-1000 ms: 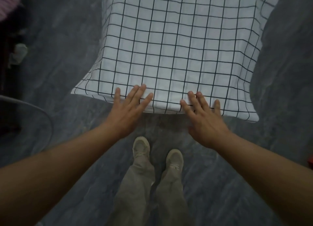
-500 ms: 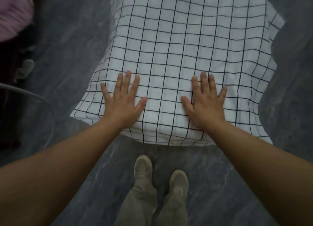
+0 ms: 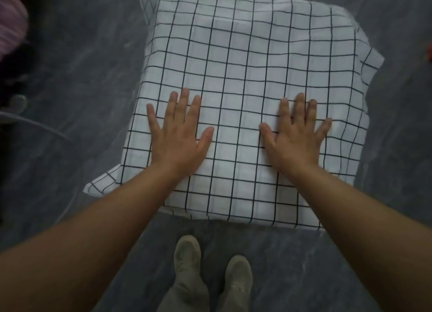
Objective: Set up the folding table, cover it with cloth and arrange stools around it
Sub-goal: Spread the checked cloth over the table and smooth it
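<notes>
**A:** Where does everything sit?

**B:** The grey floor [image 3: 81, 66] fills the view. On it, straight ahead of your shoes [image 3: 187, 253], stands the table, wholly hidden under the checked cloth [image 3: 245, 61]. No stools are in sight.

**A:** And the hands?

**B:** Your left hand [image 3: 177, 138] and right hand [image 3: 295, 141] lie palm-down on the near part of the top, well apart and holding nothing. The fingers [image 3: 184, 103] are straight and slightly spread, with the thumbs pointing toward each other.

**A:** So how should this step go?

**B:** I'd judge it to be the smoothing of the cloth. Slide your hands outward from the middle toward the edges, palms flat and pressure light. That way you push ripples off and don't drag the whole sheet toward you. Move both hands evenly, because a one-sided push would likely skew the grid.

**A:** Anything smaller to watch?

**B:** The hang looks uneven. The near-left corner [image 3: 98, 187] pokes out, and the far-right corner [image 3: 371, 63] flares. Use the black lines as your guide: square them with the table's edges, then tug those corners down.
</notes>
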The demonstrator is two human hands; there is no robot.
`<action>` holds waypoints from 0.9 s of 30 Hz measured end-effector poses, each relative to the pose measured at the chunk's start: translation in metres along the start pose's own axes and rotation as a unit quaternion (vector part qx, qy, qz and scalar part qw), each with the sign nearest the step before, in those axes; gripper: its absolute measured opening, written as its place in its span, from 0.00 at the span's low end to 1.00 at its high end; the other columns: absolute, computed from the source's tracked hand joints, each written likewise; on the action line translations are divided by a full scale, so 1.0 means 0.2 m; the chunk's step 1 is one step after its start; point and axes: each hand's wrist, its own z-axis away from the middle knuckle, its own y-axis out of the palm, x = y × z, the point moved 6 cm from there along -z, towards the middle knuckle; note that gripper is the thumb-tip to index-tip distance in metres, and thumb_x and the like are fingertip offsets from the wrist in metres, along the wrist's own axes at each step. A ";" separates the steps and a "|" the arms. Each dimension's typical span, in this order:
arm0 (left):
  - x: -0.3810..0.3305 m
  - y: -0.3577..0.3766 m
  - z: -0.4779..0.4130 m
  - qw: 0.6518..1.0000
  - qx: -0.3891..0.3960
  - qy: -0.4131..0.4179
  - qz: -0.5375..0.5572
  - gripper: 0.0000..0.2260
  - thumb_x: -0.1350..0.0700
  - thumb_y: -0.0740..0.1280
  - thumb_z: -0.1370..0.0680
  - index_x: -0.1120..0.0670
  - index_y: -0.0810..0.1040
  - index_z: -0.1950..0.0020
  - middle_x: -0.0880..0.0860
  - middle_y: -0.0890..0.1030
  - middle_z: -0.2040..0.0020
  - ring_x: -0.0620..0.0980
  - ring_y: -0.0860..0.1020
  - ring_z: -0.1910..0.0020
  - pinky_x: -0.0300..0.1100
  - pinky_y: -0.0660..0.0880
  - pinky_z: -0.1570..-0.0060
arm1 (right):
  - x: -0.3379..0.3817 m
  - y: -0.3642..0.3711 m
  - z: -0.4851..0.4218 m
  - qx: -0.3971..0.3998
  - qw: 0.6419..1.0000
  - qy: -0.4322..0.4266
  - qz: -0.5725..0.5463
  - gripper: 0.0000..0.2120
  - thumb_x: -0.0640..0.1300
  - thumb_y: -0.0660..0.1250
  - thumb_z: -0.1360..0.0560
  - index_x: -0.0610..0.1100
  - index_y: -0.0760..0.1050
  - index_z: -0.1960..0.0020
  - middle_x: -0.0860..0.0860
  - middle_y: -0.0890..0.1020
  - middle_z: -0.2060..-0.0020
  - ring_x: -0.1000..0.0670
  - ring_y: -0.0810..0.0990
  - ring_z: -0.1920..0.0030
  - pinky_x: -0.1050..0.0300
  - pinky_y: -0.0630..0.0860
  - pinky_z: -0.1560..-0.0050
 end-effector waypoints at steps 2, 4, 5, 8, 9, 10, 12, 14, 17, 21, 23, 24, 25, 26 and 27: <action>-0.03 0.08 -0.08 1.000 0.023 -0.014 -0.007 0.33 0.34 0.41 0.18 0.48 0.40 0.17 0.49 0.37 0.17 0.50 0.35 0.19 0.69 0.38 0.26 | -0.04 0.06 -0.03 0.006 1.000 0.017 -0.002 0.37 0.69 0.38 0.20 0.52 0.38 0.18 0.47 0.35 0.19 0.44 0.32 0.20 0.31 0.36 0.24; -0.02 0.13 -0.11 0.999 0.031 -0.026 -0.020 0.33 0.33 0.39 0.19 0.47 0.39 0.17 0.49 0.37 0.17 0.50 0.35 0.19 0.71 0.39 0.26 | -0.05 0.08 -0.03 -0.002 1.000 0.021 -0.008 0.36 0.69 0.37 0.20 0.52 0.37 0.18 0.48 0.34 0.19 0.45 0.31 0.20 0.32 0.36 0.24; -0.01 0.14 -0.11 0.999 0.028 -0.026 -0.023 0.33 0.33 0.40 0.18 0.47 0.39 0.17 0.50 0.38 0.17 0.50 0.36 0.19 0.71 0.39 0.27 | -0.05 0.09 -0.03 -0.005 1.000 0.021 -0.013 0.36 0.69 0.38 0.20 0.53 0.37 0.18 0.49 0.34 0.19 0.46 0.31 0.20 0.33 0.36 0.24; -0.02 0.13 -0.10 0.999 0.021 -0.023 -0.019 0.33 0.33 0.43 0.18 0.48 0.43 0.17 0.51 0.42 0.16 0.51 0.39 0.18 0.72 0.41 0.27 | -0.06 0.07 -0.03 -0.016 0.999 0.022 -0.021 0.36 0.69 0.38 0.20 0.53 0.38 0.18 0.50 0.35 0.19 0.47 0.31 0.20 0.34 0.36 0.23; -0.02 0.12 -0.11 0.999 0.023 -0.025 -0.021 0.33 0.34 0.43 0.18 0.48 0.44 0.16 0.51 0.42 0.16 0.51 0.40 0.18 0.72 0.42 0.27 | -0.06 0.07 -0.03 -0.016 0.999 0.022 -0.019 0.36 0.69 0.38 0.20 0.53 0.38 0.18 0.50 0.35 0.19 0.47 0.32 0.20 0.34 0.37 0.23; -0.03 0.12 -0.12 0.999 0.028 -0.026 -0.022 0.33 0.34 0.44 0.18 0.48 0.44 0.16 0.51 0.43 0.16 0.52 0.40 0.18 0.72 0.42 0.27 | -0.06 0.07 -0.04 -0.014 1.000 0.021 -0.017 0.36 0.69 0.38 0.20 0.53 0.39 0.18 0.49 0.36 0.19 0.47 0.32 0.20 0.34 0.37 0.23; -0.03 0.12 -0.15 0.999 0.040 -0.026 -0.026 0.33 0.34 0.44 0.18 0.49 0.44 0.16 0.52 0.42 0.16 0.52 0.40 0.18 0.73 0.43 0.27 | -0.05 0.06 -0.07 -0.010 1.000 0.020 -0.013 0.36 0.69 0.38 0.20 0.53 0.40 0.18 0.49 0.36 0.19 0.47 0.32 0.20 0.33 0.38 0.23; -0.04 0.11 -0.17 0.998 0.052 -0.027 -0.032 0.34 0.34 0.44 0.18 0.49 0.44 0.16 0.52 0.42 0.16 0.53 0.40 0.18 0.73 0.44 0.27 | -0.06 0.06 -0.10 -0.006 1.000 0.022 -0.010 0.36 0.69 0.39 0.20 0.52 0.40 0.18 0.48 0.36 0.19 0.47 0.33 0.20 0.33 0.39 0.23; -0.04 0.11 -0.18 0.997 0.063 -0.030 -0.038 0.34 0.34 0.43 0.18 0.49 0.44 0.16 0.52 0.41 0.16 0.53 0.39 0.18 0.73 0.44 0.27 | -0.06 0.05 -0.12 -0.002 1.000 0.020 -0.009 0.36 0.68 0.40 0.19 0.51 0.41 0.17 0.48 0.37 0.19 0.46 0.33 0.20 0.32 0.40 0.23; -0.05 0.11 -0.19 0.996 0.078 -0.030 -0.041 0.35 0.34 0.43 0.19 0.50 0.43 0.16 0.52 0.40 0.17 0.53 0.40 0.18 0.73 0.45 0.27 | -0.06 0.06 -0.12 0.006 1.000 0.019 -0.006 0.36 0.67 0.42 0.19 0.51 0.41 0.17 0.47 0.37 0.18 0.45 0.34 0.19 0.32 0.41 0.23; -0.05 0.10 -0.20 0.995 0.082 -0.030 -0.037 0.35 0.35 0.44 0.19 0.50 0.43 0.16 0.52 0.39 0.17 0.53 0.40 0.18 0.74 0.45 0.27 | -0.06 0.05 -0.13 0.009 1.000 0.018 -0.008 0.36 0.67 0.43 0.19 0.50 0.41 0.17 0.46 0.37 0.19 0.44 0.35 0.19 0.31 0.42 0.23; -0.05 0.10 -0.20 0.995 0.084 -0.030 -0.037 0.35 0.35 0.44 0.19 0.50 0.43 0.16 0.52 0.40 0.17 0.53 0.40 0.18 0.74 0.45 0.27 | -0.06 0.05 -0.14 0.012 1.000 0.017 -0.011 0.36 0.67 0.43 0.19 0.50 0.40 0.17 0.46 0.37 0.19 0.44 0.35 0.19 0.31 0.42 0.23; -0.05 0.10 -0.20 0.995 0.085 -0.030 -0.038 0.35 0.35 0.44 0.19 0.50 0.44 0.16 0.52 0.40 0.16 0.54 0.41 0.18 0.74 0.45 0.27 | -0.06 0.05 -0.14 0.014 1.000 0.016 -0.014 0.36 0.66 0.44 0.19 0.49 0.40 0.17 0.46 0.37 0.19 0.44 0.35 0.19 0.31 0.42 0.23; -0.05 0.10 -0.20 0.995 0.086 -0.030 -0.038 0.35 0.36 0.45 0.19 0.51 0.44 0.16 0.52 0.40 0.16 0.54 0.41 0.18 0.74 0.45 0.28 | -0.07 0.05 -0.14 0.016 1.000 0.015 -0.016 0.37 0.66 0.44 0.19 0.49 0.40 0.17 0.46 0.37 0.19 0.43 0.35 0.19 0.30 0.43 0.23; -0.05 0.11 -0.20 0.995 0.089 -0.029 -0.037 0.35 0.36 0.46 0.19 0.51 0.45 0.16 0.52 0.41 0.16 0.54 0.42 0.18 0.74 0.46 0.28 | -0.07 0.05 -0.14 0.021 0.999 0.016 -0.019 0.37 0.66 0.45 0.19 0.49 0.40 0.17 0.45 0.37 0.19 0.43 0.36 0.19 0.30 0.43 0.23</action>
